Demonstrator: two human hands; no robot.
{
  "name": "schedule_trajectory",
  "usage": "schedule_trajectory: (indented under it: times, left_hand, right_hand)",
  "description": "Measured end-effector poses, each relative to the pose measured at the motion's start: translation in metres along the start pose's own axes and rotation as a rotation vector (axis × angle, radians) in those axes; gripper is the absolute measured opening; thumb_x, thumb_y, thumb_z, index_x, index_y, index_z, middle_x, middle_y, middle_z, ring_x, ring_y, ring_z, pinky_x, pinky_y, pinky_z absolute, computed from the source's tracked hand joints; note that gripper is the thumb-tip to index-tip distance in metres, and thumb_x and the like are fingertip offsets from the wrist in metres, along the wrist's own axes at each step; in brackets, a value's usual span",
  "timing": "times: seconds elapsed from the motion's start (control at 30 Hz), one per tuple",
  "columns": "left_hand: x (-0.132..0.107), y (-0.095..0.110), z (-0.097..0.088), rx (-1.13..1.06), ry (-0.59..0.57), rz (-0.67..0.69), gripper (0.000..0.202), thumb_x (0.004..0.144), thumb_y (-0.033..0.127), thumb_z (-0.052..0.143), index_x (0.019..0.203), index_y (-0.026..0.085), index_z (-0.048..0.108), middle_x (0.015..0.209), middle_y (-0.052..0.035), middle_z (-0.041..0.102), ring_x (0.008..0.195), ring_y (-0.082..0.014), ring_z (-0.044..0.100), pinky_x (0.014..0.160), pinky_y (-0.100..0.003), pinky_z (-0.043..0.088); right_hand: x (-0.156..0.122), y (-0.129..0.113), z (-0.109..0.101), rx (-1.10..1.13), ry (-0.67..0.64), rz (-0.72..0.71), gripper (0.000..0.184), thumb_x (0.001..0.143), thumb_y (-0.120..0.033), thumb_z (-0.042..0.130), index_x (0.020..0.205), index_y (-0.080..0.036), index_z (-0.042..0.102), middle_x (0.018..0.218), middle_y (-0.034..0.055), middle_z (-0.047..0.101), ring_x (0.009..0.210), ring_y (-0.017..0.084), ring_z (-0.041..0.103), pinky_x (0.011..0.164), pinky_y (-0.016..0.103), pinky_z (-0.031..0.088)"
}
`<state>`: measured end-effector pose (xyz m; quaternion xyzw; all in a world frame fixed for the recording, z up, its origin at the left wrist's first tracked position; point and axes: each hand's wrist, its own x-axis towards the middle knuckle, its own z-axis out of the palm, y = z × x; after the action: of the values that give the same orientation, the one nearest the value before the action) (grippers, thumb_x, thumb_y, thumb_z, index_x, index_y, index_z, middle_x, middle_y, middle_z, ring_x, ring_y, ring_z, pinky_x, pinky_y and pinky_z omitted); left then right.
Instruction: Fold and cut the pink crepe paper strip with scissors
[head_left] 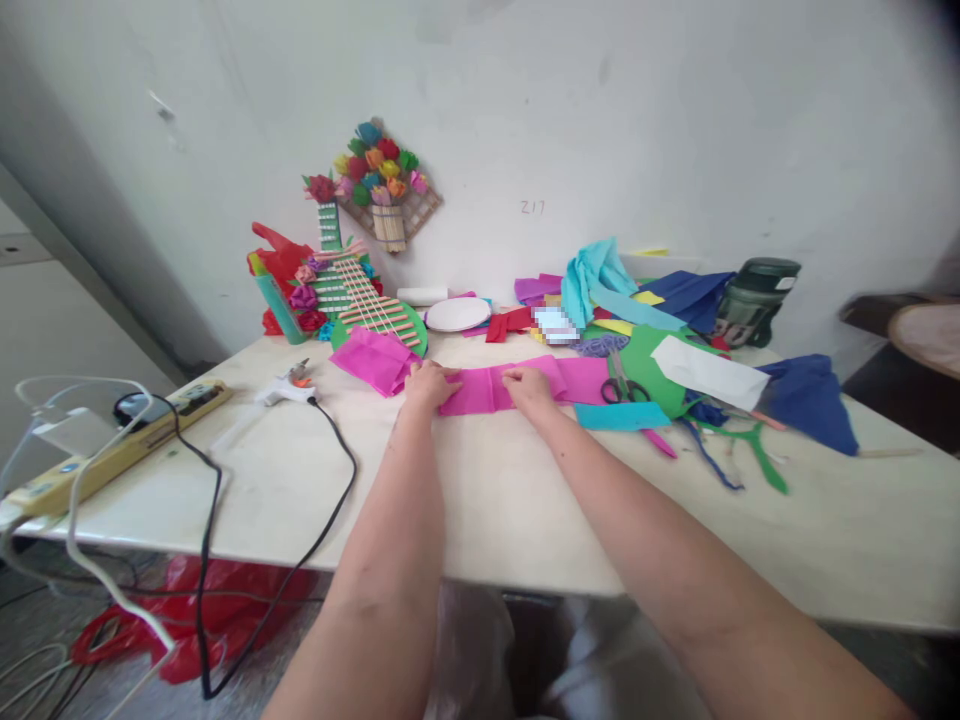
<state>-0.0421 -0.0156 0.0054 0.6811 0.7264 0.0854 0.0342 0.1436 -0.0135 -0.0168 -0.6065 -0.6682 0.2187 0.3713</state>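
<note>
A long strip of magenta crepe paper [472,392] lies across the middle of the table, with a folded part [375,360] at its left end. My left hand [431,386] is closed on the strip's left portion, fingers pointing right. Farther right, my right hand [528,388] pinches the same strip between thumb and fingers. Fingertips of both hands are partly hidden. Scissors with dark handles [624,390] lie just beyond the strip's right end, next to a light blue paper piece [622,416].
A glue gun [291,388] and a yellow power strip [120,440] with trailing cables are at left. Behind stand a green guitar-shaped craft [352,300] and a white oval [457,314]. Green sheet [652,365], blue paper [810,400] and a dark bottle [754,300] crowd the right.
</note>
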Motion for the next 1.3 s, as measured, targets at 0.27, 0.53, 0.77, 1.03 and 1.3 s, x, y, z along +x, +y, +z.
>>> schedule_trajectory:
  times: [0.27, 0.53, 0.77, 1.03, 1.3]
  left_hand:
    - [0.003, -0.001, 0.003, 0.009, -0.001, 0.026, 0.045, 0.08, 0.057, 0.043, 0.121, 0.043, 0.056, 0.126, -0.0027, 0.052, 0.12, -0.0306, 0.039, 0.096, -0.043, 0.035]
    - [-0.001, 0.001, 0.0, 0.014, -0.003, 0.009, 0.045, 0.079, 0.058, 0.042, 0.119, 0.044, 0.057, 0.125, -0.0035, 0.05, 0.119, -0.0314, 0.039, 0.093, -0.044, 0.038]
    - [-0.003, 0.003, -0.002, 0.015, -0.02, -0.006, 0.047, 0.079, 0.057, 0.042, 0.121, 0.042, 0.056, 0.127, -0.0041, 0.047, 0.12, -0.032, 0.037, 0.094, -0.045, 0.037]
    - [-0.004, 0.004, -0.001, 0.0, 0.003, -0.021, 0.047, 0.078, 0.056, 0.044, 0.121, 0.041, 0.056, 0.128, -0.005, 0.047, 0.121, -0.0326, 0.036, 0.094, -0.045, 0.036]
    - [-0.005, 0.006, 0.0, -0.003, 0.036, -0.021, 0.045, 0.079, 0.053, 0.045, 0.121, 0.04, 0.056, 0.128, -0.0033, 0.048, 0.119, -0.0309, 0.037, 0.095, -0.043, 0.036]
  right_hand:
    - [-0.008, -0.012, 0.0, -0.255, 0.024, -0.118, 0.036, 0.075, -0.048, 0.056, 0.068, -0.015, 0.068, 0.089, 0.0089, 0.067, 0.078, 0.017, 0.06, 0.069, 0.024, 0.041]
    - [-0.002, -0.004, 0.007, -0.294, -0.043, -0.048, 0.015, 0.07, -0.022, 0.056, 0.063, -0.017, 0.068, 0.074, 0.0036, 0.067, 0.063, 0.013, 0.056, 0.053, 0.021, 0.034]
    - [-0.001, -0.004, 0.006, -0.302, -0.043, -0.038, 0.014, 0.068, -0.018, 0.056, 0.063, -0.016, 0.069, 0.069, 0.0033, 0.067, 0.062, 0.012, 0.057, 0.052, 0.02, 0.034]
    - [0.003, -0.001, 0.009, -0.287, -0.027, -0.046, 0.012, 0.068, -0.016, 0.059, 0.061, -0.016, 0.069, 0.082, 0.0061, 0.069, 0.074, 0.015, 0.062, 0.064, 0.02, 0.042]
    - [0.006, 0.002, 0.01, -0.164, 0.013, -0.018, 0.02, 0.066, -0.017, 0.068, 0.085, -0.016, 0.071, 0.084, 0.0039, 0.067, 0.077, 0.014, 0.061, 0.072, 0.021, 0.046]
